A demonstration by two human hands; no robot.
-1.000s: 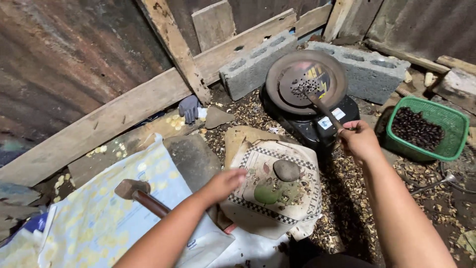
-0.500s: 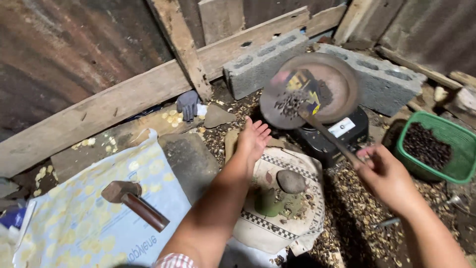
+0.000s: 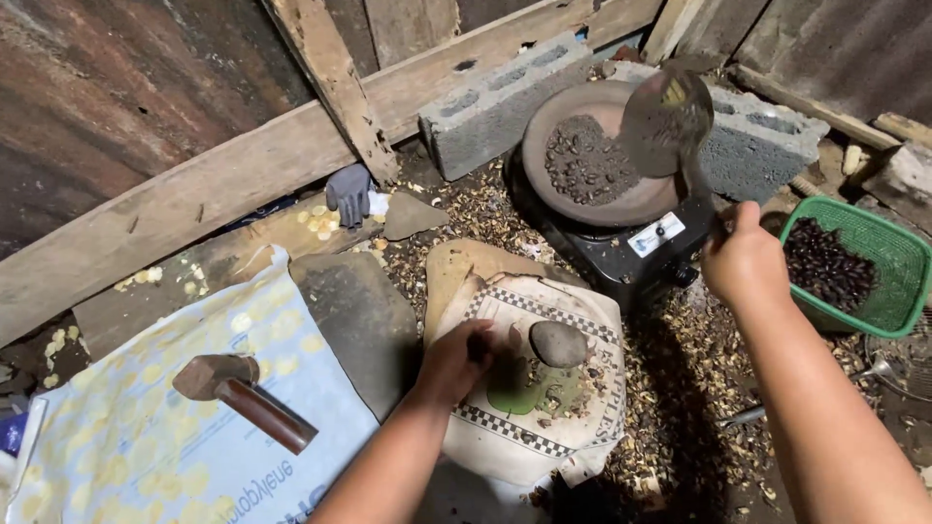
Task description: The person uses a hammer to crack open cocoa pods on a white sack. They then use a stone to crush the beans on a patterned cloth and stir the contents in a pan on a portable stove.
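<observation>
Upper right of centre, a round pan [image 3: 592, 160] of dark seeds sits on a black burner [image 3: 641, 247]. Above it, the right hand [image 3: 743, 257] grips a spatula [image 3: 670, 116], its handle running down-right and its blade pointing up. Lower centre, the left hand [image 3: 456, 359] rests curled on a printed sack [image 3: 544, 388] beside a stone [image 3: 558, 342].

Your right hand [image 3: 743, 260] hides the spatula [image 3: 666, 118] handle; its blade is motion-blurred. Your left hand [image 3: 454, 361] covers whatever its fingers pinch. The green basket [image 3: 898, 262] and blue-white sack [image 3: 146, 437] run past the frame edges.
</observation>
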